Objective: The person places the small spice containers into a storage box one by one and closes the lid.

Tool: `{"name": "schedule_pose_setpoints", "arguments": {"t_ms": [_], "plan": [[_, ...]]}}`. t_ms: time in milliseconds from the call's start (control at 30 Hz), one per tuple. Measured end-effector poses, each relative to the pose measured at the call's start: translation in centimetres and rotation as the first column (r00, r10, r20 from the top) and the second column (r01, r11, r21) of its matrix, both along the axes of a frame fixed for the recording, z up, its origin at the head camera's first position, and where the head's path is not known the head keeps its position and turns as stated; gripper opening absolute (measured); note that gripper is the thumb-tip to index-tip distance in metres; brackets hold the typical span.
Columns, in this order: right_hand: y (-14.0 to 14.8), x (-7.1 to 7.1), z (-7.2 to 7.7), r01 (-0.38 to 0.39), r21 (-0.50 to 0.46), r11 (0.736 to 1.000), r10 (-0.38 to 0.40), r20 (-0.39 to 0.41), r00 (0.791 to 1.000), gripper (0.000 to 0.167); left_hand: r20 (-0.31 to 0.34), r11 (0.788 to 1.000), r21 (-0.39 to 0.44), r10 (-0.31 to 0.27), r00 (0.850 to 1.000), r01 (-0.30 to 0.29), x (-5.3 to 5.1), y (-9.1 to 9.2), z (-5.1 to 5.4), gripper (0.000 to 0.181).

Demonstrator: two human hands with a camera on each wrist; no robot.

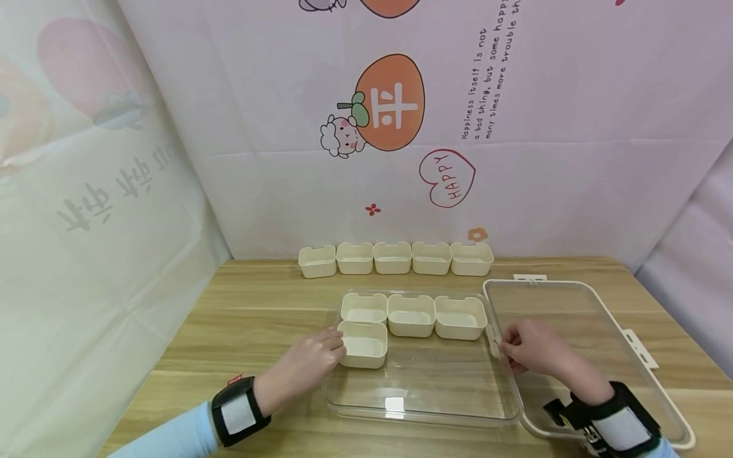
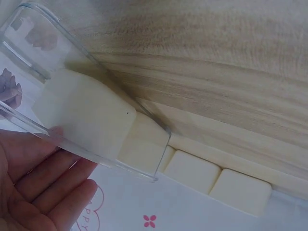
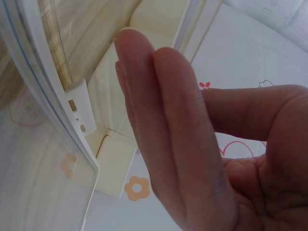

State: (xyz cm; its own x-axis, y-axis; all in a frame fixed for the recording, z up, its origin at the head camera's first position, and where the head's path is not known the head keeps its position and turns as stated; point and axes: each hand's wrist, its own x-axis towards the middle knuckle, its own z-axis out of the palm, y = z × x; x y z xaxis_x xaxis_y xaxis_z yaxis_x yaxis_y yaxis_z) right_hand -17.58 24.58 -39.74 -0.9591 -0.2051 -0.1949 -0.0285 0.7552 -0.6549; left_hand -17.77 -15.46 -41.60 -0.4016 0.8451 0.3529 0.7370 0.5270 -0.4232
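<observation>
A low clear plastic box (image 1: pixel 424 388) stands on the table with several small cream bins inside. Three form its back row, among them a bin at the right (image 1: pixel 460 318). My left hand (image 1: pixel 309 359) is at the left wall of the cream bin in front (image 1: pixel 363 346), its fingertips pinching that rim; the thumb is hidden. In the left wrist view, this bin (image 2: pixel 86 110) shows through the clear wall. My right hand (image 1: pixel 535 346) is beside the box's right edge, near a white latch (image 3: pixel 79 108). Its fingers lie nearly straight together, with nothing visible between them.
A clear lid with a white rim (image 1: pixel 609 312) and latches lies right of the box, under my right forearm. Several more cream bins (image 1: pixel 392 257) line the table's back edge against a printed cloth (image 1: pixel 275 191). Bare wood (image 1: pixel 246 318) shows at the left.
</observation>
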Motion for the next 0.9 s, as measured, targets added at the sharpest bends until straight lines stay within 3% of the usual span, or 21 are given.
{"name": "schedule_pose_setpoints", "arguments": {"t_ms": [500, 900], "plan": [[-0.02, 0.09, -0.03, -0.004, 0.015, 1.0, 0.004, -0.009, 1.0, 0.008, 0.035, 0.999, 0.014, 0.03, 0.999, -0.031, 0.13, 0.12, -0.1, 0.011], [-0.02, 0.04, -0.02, -0.003, 0.0, 1.0, 0.003, -0.002, 1.0, 0.008, 0.026, 0.998, -0.044, 0.053, 0.998, -0.052, 0.27, 0.44, -0.16, 0.012]]}}
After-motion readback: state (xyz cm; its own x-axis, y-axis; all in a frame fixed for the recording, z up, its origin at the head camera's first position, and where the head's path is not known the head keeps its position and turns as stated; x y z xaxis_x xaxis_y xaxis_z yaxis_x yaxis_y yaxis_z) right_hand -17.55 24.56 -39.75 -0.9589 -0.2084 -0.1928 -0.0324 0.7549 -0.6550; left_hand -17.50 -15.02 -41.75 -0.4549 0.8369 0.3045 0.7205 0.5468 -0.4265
